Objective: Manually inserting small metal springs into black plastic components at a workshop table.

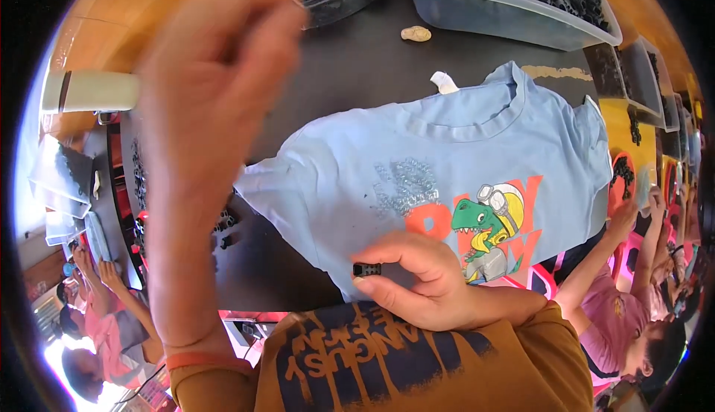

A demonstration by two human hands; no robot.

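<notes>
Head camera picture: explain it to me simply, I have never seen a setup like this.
There is no machine here: a person works with two bare hands. A fisheye camera on the head looks down, so straight edges bend near the rim. The left hand is raised and blurred; whether it holds anything is unclear. The right hand pinches a small black part between thumb and finger. On the dark table lies a light-blue T-shirt with small clear pieces on it. Beyond stand a round tub and a rectangular tub, both holding black parts.
</notes>
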